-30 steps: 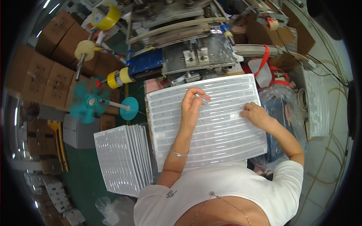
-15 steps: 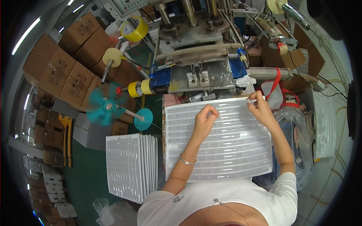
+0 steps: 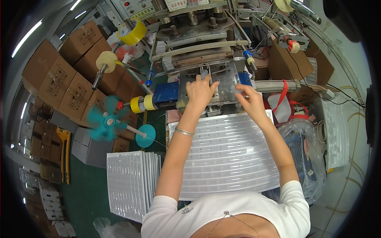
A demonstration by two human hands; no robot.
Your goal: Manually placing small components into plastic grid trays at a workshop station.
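Observation:
My left hand [image 3: 200, 93] reaches over the metal bed [image 3: 228, 79] of a press machine, fingers stretched and apart. Its fingertips are at a small greyish piece [image 3: 205, 74] in the slotted fixture at the middle of the bed. At the bed's right side my right hand [image 3: 251, 102] has thumb and forefinger curled toward each other around what looks like a small clear plastic piece [image 3: 236, 90]; its outline is faint. Below both forearms lies a white tray-like sheet [image 3: 228, 158] with rows of clear, shiny strips.
The press head [image 3: 198, 33] hangs above the bed. Yellow tape rolls [image 3: 133, 31] sit on spindles at the left, above a turning teal fan [image 3: 109, 121]. A stack of similar sheets [image 3: 127, 182] stands at lower left, cartons [image 3: 59, 79] behind. A plastic-wrapped bundle [image 3: 303, 158] lies right.
Both hands have moved away from the sheet, forward to the press bed. My left hand has opened from a curled shape. The view has shifted slightly.

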